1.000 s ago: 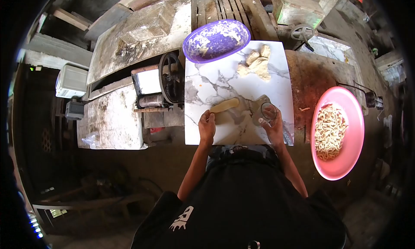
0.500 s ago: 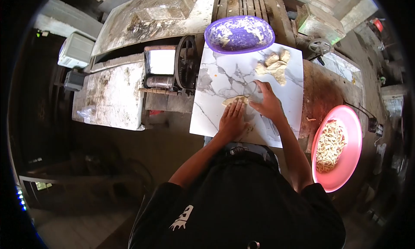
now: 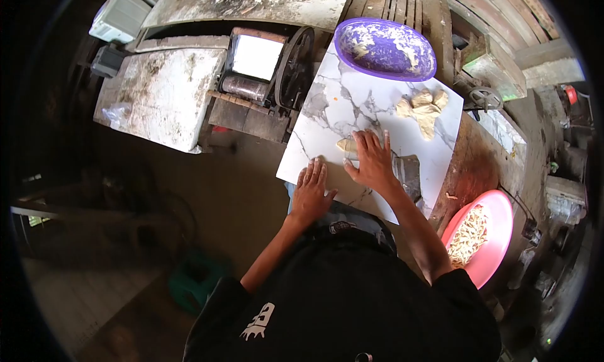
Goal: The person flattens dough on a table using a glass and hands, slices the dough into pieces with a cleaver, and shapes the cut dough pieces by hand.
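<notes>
A marbled white board (image 3: 314, 123) lies in front of me. My left hand (image 3: 310, 192) rests flat on its near left edge, fingers spread, holding nothing. Beyond it my right hand (image 3: 372, 161) lies with fingers extended over a clear glass, mostly hidden beneath the palm and fingers. A small strip of dough (image 3: 345, 145) shows just left of the right fingertips, partly covered by the glass. Several lumps of dough (image 3: 426, 112) are piled at the board's right back. A purple basin (image 3: 385, 49), smeared with pale residue, sits at the back edge.
On the right stands a pink basin (image 3: 497, 236) with many pale dough pieces. A roller machine with a large wheel (image 3: 294, 67) is left of the board. Farther left is a stained white tabletop (image 3: 157, 98). A wooden box (image 3: 494, 69) stands at the back right.
My left hand has left the dough and moved to the board's near edge. My right hand has come down over the glass on the dough. The view has turned, tilting the board.
</notes>
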Demonstrator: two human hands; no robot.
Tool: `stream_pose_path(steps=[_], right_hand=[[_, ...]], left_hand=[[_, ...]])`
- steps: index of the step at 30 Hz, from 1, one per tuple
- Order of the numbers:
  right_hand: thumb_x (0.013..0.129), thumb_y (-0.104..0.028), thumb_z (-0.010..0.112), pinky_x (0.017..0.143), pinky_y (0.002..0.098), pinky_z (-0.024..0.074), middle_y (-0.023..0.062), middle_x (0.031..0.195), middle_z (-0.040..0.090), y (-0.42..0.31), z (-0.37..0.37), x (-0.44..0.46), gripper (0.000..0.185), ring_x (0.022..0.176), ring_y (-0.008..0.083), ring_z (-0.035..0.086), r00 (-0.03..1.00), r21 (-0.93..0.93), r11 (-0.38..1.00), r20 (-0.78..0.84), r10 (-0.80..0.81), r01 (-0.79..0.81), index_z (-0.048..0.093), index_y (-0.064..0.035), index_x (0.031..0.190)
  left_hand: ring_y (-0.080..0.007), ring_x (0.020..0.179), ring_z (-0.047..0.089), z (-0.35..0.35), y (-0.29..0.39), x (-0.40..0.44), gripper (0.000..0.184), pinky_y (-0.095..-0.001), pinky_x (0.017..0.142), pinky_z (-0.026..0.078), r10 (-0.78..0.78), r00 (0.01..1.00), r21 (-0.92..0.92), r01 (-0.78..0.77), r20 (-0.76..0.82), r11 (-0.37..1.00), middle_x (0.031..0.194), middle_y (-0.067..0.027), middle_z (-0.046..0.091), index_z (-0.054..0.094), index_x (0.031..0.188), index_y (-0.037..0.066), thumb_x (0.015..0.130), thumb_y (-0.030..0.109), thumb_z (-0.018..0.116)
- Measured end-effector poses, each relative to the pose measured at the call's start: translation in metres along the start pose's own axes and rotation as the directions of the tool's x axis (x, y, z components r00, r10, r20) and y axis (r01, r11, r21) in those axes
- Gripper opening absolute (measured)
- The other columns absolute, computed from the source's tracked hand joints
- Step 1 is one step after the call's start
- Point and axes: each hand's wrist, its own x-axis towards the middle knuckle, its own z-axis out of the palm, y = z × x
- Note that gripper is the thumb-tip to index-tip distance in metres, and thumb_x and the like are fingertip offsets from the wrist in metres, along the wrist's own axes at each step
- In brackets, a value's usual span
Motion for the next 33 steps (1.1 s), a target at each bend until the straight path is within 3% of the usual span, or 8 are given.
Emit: stream_pose_path(steps=[4,6,10,12,15,21,25,33], right_hand=[[0.089,-0.029,0.056,0.112,0.0622,0.0136,0.0098,0.136,0.051,0.009,0.021,0.015,0.043,0.134,0.029,0.039,1.0,-0.006,1.0,-0.028,0.004,-0.004,0.056,-0.007,0.125],[0.092,-0.027,0.05,0.109,0.0667,0.0174,0.0115,0.133,0.055,0.016,0.031,0.035,0.037,0.135,0.0333,0.038,0.964,-0.067,0.998,-0.262,-0.037,0.02,0.061,-0.006,0.12],[0.093,-0.028,0.046,0.108,0.0691,0.0166,0.0113,0.14,0.051,0.029,0.031,0.072,0.041,0.138,0.0345,0.034,0.985,-0.08,0.996,-0.173,0.027,-0.041,0.057,-0.0112,0.129],[0.093,-0.028,0.046,0.108,0.0691,0.0164,0.0113,0.141,0.049,0.033,0.034,0.08,0.043,0.139,0.0347,0.033,0.986,-0.072,0.996,-0.161,0.042,-0.054,0.056,-0.0115,0.131],[0.093,-0.028,0.047,0.108,0.0691,0.0152,0.0112,0.143,0.047,0.032,0.035,0.075,0.046,0.14,0.0354,0.031,0.991,-0.057,0.996,-0.123,0.061,-0.068,0.051,-0.0113,0.135],[0.092,-0.029,0.049,0.108,0.0685,0.0141,0.0119,0.141,0.048,0.026,0.03,0.054,0.048,0.14,0.0366,0.03,0.991,-0.032,0.999,-0.135,-0.014,0.009,0.05,-0.0092,0.136],[0.095,-0.031,0.047,0.106,0.0702,0.0184,0.0108,0.141,0.049,0.037,0.032,0.093,0.045,0.139,0.0358,0.031,0.987,-0.047,0.991,-0.1,0.123,-0.128,0.05,-0.0137,0.136],[0.09,-0.029,0.053,0.11,0.0639,0.019,0.0078,0.138,0.053,0.016,0.021,0.044,0.047,0.137,0.0323,0.036,0.992,-0.028,0.997,-0.104,-0.072,0.07,0.051,-0.0122,0.134]], left_hand=[[-0.0343,0.143,0.026,0.0,0.007,0.007,0.074,-0.0455,0.116,0.02,-0.001,1.0,-0.056,0.001,0.004,0.998,0.151,-0.0229,0.03,0.036,0.141,-0.005,0.086,0.037,0.063],[-0.0339,0.142,0.027,-0.001,0.018,0.013,0.076,-0.0456,0.116,0.02,0.04,0.997,-0.088,-0.034,0.071,0.996,0.151,-0.0222,0.031,0.035,0.141,-0.005,0.084,0.036,0.065],[-0.0323,0.142,0.028,0.009,0.047,0.04,0.077,-0.0449,0.116,0.021,0.154,0.974,-0.159,-0.128,0.165,0.979,0.15,-0.0202,0.032,0.036,0.141,-0.005,0.082,0.036,0.066],[-0.0332,0.141,0.03,0.019,0.058,0.053,0.073,-0.0459,0.116,0.022,0.292,0.946,-0.074,-0.284,0.141,0.956,0.148,-0.0223,0.036,0.04,0.138,-0.005,0.083,0.037,0.064],[-0.0323,0.139,0.032,0.024,0.065,0.065,0.076,-0.045,0.116,0.02,0.258,0.96,0.172,-0.274,0.108,0.946,0.146,-0.021,0.038,0.04,0.137,-0.006,0.082,0.04,0.062],[-0.0336,0.141,0.028,0.056,0.059,0.065,0.081,-0.0441,0.117,0.016,0.206,0.959,0.102,-0.229,0.193,0.968,0.146,-0.0218,0.037,0.036,0.14,-0.008,0.082,0.043,0.06],[-0.0342,0.142,0.023,0.043,0.072,0.063,0.083,-0.0445,0.118,0.014,0.201,0.974,0.166,-0.216,0.101,0.962,0.148,-0.0225,0.034,0.034,0.141,-0.007,0.082,0.046,0.059],[-0.0357,0.141,0.023,0.042,0.079,0.064,0.087,-0.0466,0.118,0.012,0.14,0.946,0.142,-0.188,0.294,0.972,0.148,-0.0229,0.033,0.033,0.141,-0.008,0.084,0.053,0.057]])
